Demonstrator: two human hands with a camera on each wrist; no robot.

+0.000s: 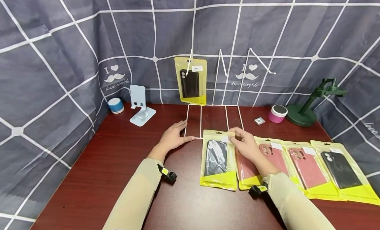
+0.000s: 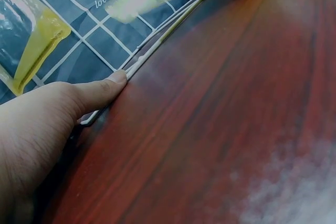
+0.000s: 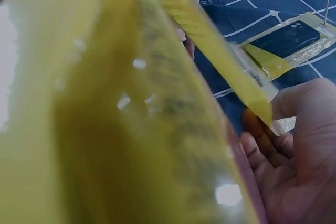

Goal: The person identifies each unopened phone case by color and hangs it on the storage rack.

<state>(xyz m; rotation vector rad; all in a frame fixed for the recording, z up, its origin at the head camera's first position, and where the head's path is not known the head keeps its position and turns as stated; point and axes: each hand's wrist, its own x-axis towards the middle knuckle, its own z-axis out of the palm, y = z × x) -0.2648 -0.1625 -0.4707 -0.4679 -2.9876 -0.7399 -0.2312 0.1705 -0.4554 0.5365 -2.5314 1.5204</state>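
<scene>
right hand (image 1: 245, 145) pinches top edge of yellow pouch (image 1: 218, 160) holding black phone case, pouch flat on table (image 1: 98, 170) before wire rack (image 1: 212, 119); left hand (image 1: 173, 137) flat, fingers straight, touching rack base; six pouches total: five in row on table, one hanging (image 1: 190, 80) on rack

Back left of desk (image 1: 112, 164): blue speaker (image 1: 115, 105), white phone stand (image 1: 141, 108) just beside it. Back right: pink speaker (image 1: 277, 113), small silver clip player (image 1: 259, 121), green stand (image 1: 311, 104). Right front: two pink cases (image 1: 305, 167) and one black case (image 1: 341, 170), bagged, overlapping in a row. Checked cloth (image 1: 59, 58) behind.
</scene>
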